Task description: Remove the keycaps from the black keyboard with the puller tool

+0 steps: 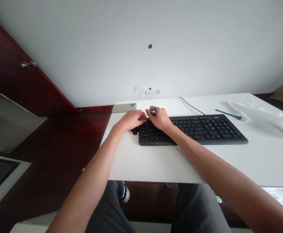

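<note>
- Our forearms (88, 174) reach forward
- Our right hand (160, 119) clamps a small dark knob (153, 111)
- Our left hand (131, 119) curls just beside it, its grip unclear
- Both sit over a black keyboard (199, 131), with loose keys (134, 130) at its left end

One left hand (131, 119), one right hand (159, 118), one keyboard (199, 130), one smartphone (124, 108). One dark knob (153, 111), one blue stick (228, 114).
</note>
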The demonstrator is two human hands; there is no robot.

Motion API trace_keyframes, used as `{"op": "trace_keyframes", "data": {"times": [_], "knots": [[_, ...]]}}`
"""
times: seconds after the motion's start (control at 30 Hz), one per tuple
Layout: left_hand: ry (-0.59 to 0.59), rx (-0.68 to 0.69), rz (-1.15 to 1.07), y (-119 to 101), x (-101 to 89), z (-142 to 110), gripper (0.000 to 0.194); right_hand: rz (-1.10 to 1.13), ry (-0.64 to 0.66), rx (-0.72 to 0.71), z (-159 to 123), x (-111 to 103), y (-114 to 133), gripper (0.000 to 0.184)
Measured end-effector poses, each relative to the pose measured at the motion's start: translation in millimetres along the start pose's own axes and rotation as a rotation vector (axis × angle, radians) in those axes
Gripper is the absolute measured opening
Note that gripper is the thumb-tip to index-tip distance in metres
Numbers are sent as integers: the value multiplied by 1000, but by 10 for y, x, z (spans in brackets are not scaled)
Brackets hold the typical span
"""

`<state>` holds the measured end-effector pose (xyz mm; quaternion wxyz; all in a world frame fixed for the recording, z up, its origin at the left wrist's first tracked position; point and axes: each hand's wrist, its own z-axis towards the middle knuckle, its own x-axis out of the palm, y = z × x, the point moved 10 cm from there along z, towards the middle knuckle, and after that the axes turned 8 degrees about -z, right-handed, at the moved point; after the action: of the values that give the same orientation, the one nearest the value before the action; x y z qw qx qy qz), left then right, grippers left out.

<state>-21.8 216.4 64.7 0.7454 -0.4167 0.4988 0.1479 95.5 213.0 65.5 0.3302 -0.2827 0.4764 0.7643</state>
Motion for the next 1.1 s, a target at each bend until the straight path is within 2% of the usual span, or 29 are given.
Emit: {"op": "trace_keyframes", "data": {"times": [0.2, 0.37, 0.47, 0.6, 0.77, 0.9, 1.1], "knots": [[-11, 8, -20, 18, 2, 9, 10, -78, -52, 2, 23, -79, -48, 24], [1, 0, -78, 29, 13, 5, 9, -73, 19, 19, 18, -23, -39, 27], [4, 3, -90, 20, 15, 2, 9, -95, 30, 2, 6, -42, 28, 27], [-13, 24, -72, 1, -1, 5, 7, -156, 55, -64, -18, -74, 163, 17], [-25, 11, -43, 27, -4, 11, 15, -176, 87, -101, -33, -68, 244, 14], [-21, 37, -96, 5, 4, 3, 9, -129, 98, -55, -18, -37, 205, 22], [-2, -29, -98, 46, 10, -4, 10, -14, 118, 104, 1, -57, 24, 31]]}}
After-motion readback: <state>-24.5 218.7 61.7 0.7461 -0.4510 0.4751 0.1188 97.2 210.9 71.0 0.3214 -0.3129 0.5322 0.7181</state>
